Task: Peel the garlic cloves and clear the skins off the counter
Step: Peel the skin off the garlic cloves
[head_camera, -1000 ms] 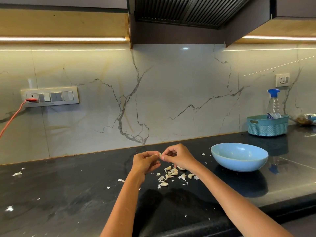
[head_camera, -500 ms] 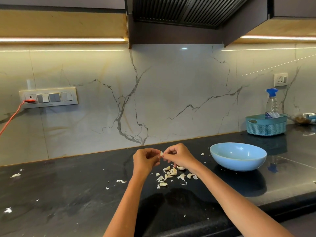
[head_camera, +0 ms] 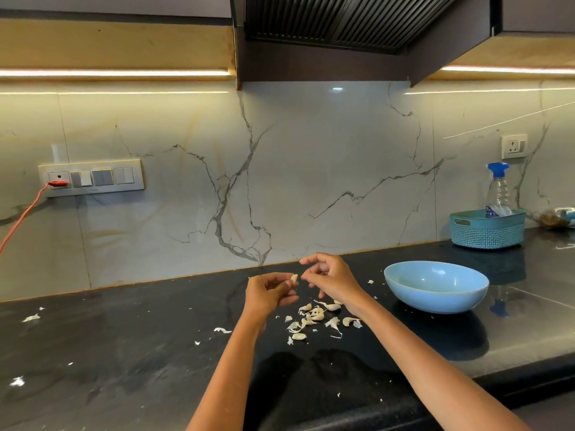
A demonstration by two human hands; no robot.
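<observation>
**Head view: one clove up in my fingers, and plenty of ways to lose it**

Head view shows my left hand (head_camera: 270, 292) pinching a single garlic clove (head_camera: 294, 278) at its fingertips, held above the worktop (head_camera: 130, 353); my right hand (head_camera: 331, 279) sits just beside it with the fingers loosely curled and spread, and I cannot see anything caught between them. Below both hands lies the pile of cloves and skins (head_camera: 317, 318), with loose skin flakes (head_camera: 222, 330) strewn out to my left, some well apart near the far edge; the blue bowl (head_camera: 435, 286) stands to my right, near the pile but not touching it.

My grip on the clove is only a fingertip pinch, so a hard pull on a stubborn skin could flick it out onto the dark worktop, or off its front edge; the skins look papery and light, so I judge that a quick sweep of my forearm would scatter them further rather than gather them; peeled and unpeeled cloves lie mixed in the pile, and I could easily sweep a good clove away with the waste; reaching right in haste, my wrist could knock the bowl.
</observation>
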